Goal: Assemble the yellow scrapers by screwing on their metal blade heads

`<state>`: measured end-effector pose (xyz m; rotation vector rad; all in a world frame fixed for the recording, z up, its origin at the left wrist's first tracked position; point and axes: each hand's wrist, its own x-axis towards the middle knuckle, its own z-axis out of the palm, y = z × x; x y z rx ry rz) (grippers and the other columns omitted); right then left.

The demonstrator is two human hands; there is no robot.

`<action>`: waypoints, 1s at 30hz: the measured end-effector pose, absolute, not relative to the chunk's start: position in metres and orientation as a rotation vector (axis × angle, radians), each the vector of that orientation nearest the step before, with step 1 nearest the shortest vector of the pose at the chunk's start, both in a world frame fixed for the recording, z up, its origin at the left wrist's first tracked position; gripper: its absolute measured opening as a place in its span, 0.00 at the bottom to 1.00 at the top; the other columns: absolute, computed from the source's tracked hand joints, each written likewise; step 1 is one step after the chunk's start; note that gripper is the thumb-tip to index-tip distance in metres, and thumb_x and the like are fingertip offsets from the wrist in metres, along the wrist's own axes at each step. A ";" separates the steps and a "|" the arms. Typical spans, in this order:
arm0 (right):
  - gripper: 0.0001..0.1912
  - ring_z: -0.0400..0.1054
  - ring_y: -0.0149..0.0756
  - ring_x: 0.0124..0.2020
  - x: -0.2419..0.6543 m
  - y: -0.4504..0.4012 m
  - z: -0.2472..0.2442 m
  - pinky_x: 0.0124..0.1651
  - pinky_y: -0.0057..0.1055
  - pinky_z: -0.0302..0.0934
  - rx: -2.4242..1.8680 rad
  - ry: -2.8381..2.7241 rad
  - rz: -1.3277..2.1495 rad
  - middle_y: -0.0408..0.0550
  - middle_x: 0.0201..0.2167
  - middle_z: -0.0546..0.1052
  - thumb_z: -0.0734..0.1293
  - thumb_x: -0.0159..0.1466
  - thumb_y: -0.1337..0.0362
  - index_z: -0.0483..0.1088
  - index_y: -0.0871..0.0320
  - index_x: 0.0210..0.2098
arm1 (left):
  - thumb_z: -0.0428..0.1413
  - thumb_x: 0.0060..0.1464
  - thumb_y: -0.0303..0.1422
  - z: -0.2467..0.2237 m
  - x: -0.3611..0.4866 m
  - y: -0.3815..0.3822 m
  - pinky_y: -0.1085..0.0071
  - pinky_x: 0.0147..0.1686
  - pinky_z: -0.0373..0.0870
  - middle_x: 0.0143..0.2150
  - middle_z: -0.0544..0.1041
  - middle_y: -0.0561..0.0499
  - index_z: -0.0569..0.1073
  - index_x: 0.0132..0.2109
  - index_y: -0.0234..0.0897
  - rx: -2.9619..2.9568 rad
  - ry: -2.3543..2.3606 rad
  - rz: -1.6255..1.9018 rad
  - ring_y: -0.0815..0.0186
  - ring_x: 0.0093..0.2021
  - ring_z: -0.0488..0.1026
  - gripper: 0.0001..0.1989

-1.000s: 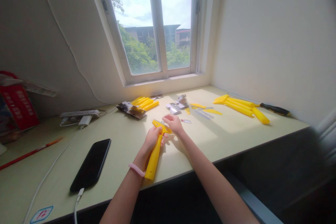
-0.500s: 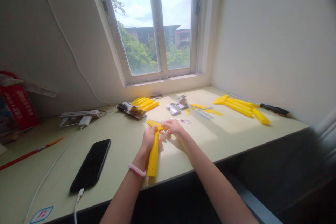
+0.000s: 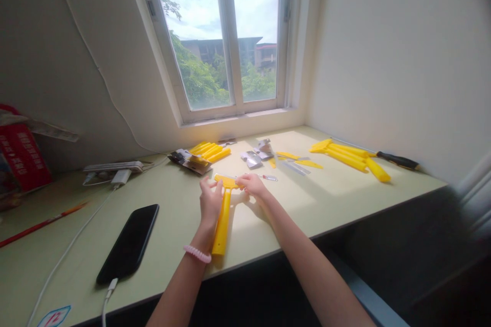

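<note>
A yellow T-shaped scraper (image 3: 221,225) stands between my hands, its wide head away from me and its handle running back toward the table's front edge. My right hand (image 3: 252,185) pinches the right end of the head. At the left end is my left hand (image 3: 210,203), thumb and index finger apart, the thumb against or very near the head; its other fingers are partly hidden. Just beyond my right hand lies a small screwdriver (image 3: 269,178) with a clear handle. Whether the scraper's handle rests on the table I cannot tell.
Yellow handles (image 3: 210,151) and dark packets (image 3: 190,161) lie near the window. Silvery packets (image 3: 251,158), flat yellow pieces (image 3: 309,163) and clear strips (image 3: 294,167) are right of them. Further right are yellow scrapers (image 3: 347,156) and a black-handled tool (image 3: 398,160). A phone (image 3: 128,242) charges at left.
My left hand has loosened from around the scraper's neck and shifted to the head's left end, fingers spreading. My right hand still pinches the right end. The view has shifted slightly.
</note>
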<state>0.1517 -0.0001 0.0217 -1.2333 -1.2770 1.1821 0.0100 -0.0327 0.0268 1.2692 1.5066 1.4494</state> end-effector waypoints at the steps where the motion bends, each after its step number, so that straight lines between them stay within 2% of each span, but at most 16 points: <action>1: 0.06 0.59 0.27 0.21 0.152 0.000 0.022 0.23 0.24 0.50 -1.241 -1.270 1.176 0.43 0.18 0.69 0.64 0.50 0.67 0.68 0.60 0.18 | 0.54 0.54 0.39 0.029 0.008 -0.035 0.66 0.34 0.72 0.47 0.72 0.43 0.61 0.57 0.39 1.396 1.622 1.470 0.64 0.34 0.74 0.24; 3: 0.06 0.58 0.26 0.20 0.152 -0.002 0.022 0.23 0.24 0.50 -1.251 -1.258 1.174 0.42 0.17 0.68 0.64 0.50 0.67 0.67 0.60 0.17 | 0.53 0.55 0.38 0.033 0.007 -0.042 0.61 0.45 0.70 0.55 0.67 0.40 0.64 0.57 0.39 1.764 1.755 1.416 0.59 0.44 0.73 0.22; 5: 0.06 0.58 0.26 0.20 0.152 -0.003 0.022 0.23 0.24 0.50 -1.244 -1.249 1.185 0.42 0.18 0.68 0.64 0.49 0.67 0.67 0.60 0.17 | 0.52 0.56 0.36 0.039 0.008 -0.053 0.58 0.54 0.63 0.58 0.65 0.40 0.71 0.52 0.39 2.186 1.762 1.220 0.54 0.54 0.67 0.17; 7: 0.05 0.59 0.27 0.21 0.153 -0.004 0.023 0.23 0.25 0.51 -1.227 -1.245 1.199 0.42 0.19 0.70 0.65 0.49 0.67 0.68 0.60 0.18 | 0.52 0.56 0.35 0.044 0.012 -0.064 0.56 0.55 0.62 0.62 0.62 0.40 0.72 0.54 0.42 2.428 1.792 0.962 0.51 0.58 0.63 0.18; 10: 0.05 0.60 0.27 0.22 0.153 -0.004 0.023 0.25 0.25 0.53 -1.217 -1.245 1.205 0.43 0.20 0.71 0.64 0.49 0.67 0.70 0.60 0.19 | 0.54 0.55 0.34 0.046 0.020 -0.074 0.57 0.47 0.67 0.64 0.59 0.37 0.66 0.60 0.45 2.513 1.892 0.627 0.49 0.54 0.67 0.25; 12: 0.05 0.60 0.27 0.21 0.153 -0.005 0.024 0.25 0.25 0.53 -1.221 -1.238 1.201 0.43 0.20 0.70 0.63 0.49 0.68 0.70 0.60 0.18 | 0.53 0.55 0.31 0.045 0.024 -0.075 0.61 0.42 0.70 0.65 0.58 0.35 0.63 0.63 0.47 2.513 1.941 0.502 0.52 0.49 0.71 0.28; 16: 0.06 0.59 0.27 0.20 0.152 -0.006 0.027 0.24 0.25 0.53 -1.268 -1.213 1.198 0.42 0.17 0.68 0.63 0.48 0.70 0.69 0.60 0.16 | 0.48 0.56 0.24 0.041 0.026 -0.072 0.66 0.36 0.70 0.63 0.59 0.32 0.59 0.65 0.46 2.528 1.932 0.453 0.57 0.40 0.75 0.30; 20: 0.07 0.59 0.27 0.20 0.151 -0.005 0.029 0.25 0.26 0.53 -1.249 -1.191 1.209 0.42 0.17 0.68 0.63 0.48 0.71 0.69 0.60 0.15 | 0.46 0.55 0.22 0.042 0.025 -0.071 0.68 0.34 0.69 0.62 0.61 0.32 0.59 0.65 0.47 2.487 1.910 0.472 0.61 0.33 0.75 0.31; 25: 0.05 0.60 0.28 0.21 0.149 -0.002 0.026 0.26 0.26 0.55 -1.175 -1.156 1.150 0.42 0.17 0.69 0.64 0.48 0.69 0.71 0.60 0.18 | 0.47 0.52 0.20 0.049 0.023 -0.072 0.69 0.34 0.69 0.64 0.59 0.32 0.61 0.64 0.47 2.465 1.858 0.512 0.64 0.31 0.75 0.33; 30: 0.08 0.60 0.29 0.20 0.146 0.000 0.028 0.26 0.26 0.55 -1.099 -1.119 1.106 0.42 0.16 0.68 0.64 0.51 0.63 0.70 0.59 0.18 | 0.48 0.53 0.21 0.052 0.022 -0.069 0.66 0.35 0.70 0.67 0.53 0.30 0.61 0.64 0.45 2.497 1.863 0.515 0.59 0.34 0.77 0.31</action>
